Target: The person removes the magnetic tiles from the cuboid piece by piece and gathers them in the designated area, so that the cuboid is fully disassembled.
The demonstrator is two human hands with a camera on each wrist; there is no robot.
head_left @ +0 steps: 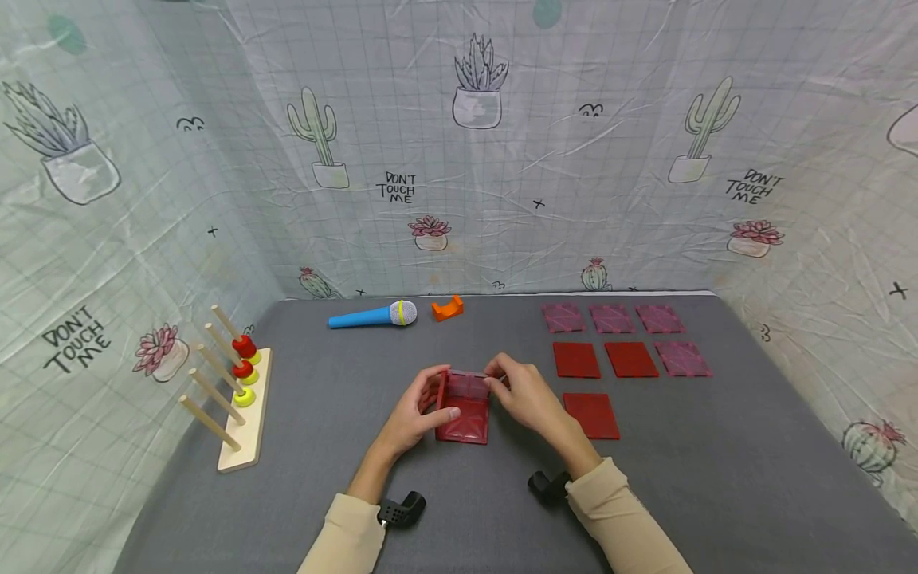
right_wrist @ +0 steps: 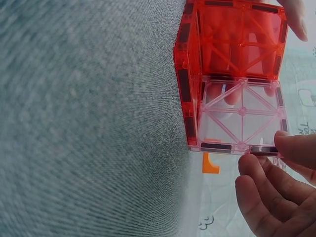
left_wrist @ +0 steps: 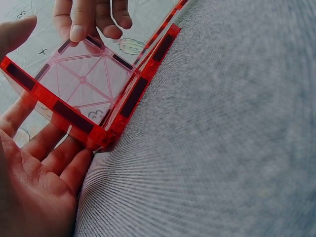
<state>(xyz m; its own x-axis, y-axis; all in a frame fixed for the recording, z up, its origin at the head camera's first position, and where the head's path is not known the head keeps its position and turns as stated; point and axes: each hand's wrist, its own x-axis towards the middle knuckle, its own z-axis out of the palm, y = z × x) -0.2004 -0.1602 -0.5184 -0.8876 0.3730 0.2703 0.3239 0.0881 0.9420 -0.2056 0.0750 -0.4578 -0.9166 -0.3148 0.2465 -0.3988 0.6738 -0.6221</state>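
Translucent magnetic tiles stand joined at the table's middle. A red tile [right_wrist: 242, 39] rises upright on the left, and a clear pink tile [right_wrist: 242, 116] stands upright across the far side. Red tiling [head_left: 462, 430] lies flat beneath them. My left hand [head_left: 414, 412] holds the upright red tile, its fingers behind the outer face and its thumb over the top edge. With thumb and fingertips my right hand [head_left: 528, 395] pinches the pink tile at its upper right corner. Through the tiles, some left fingers show in the right wrist view.
Loose red tiles [head_left: 577, 360] and pink tiles [head_left: 612, 319] lie flat on the right. A blue toy microphone [head_left: 366, 316] and an orange curved piece [head_left: 448, 308] are at the back. To the left stands a wooden peg board [head_left: 256, 426] with red and yellow rings.
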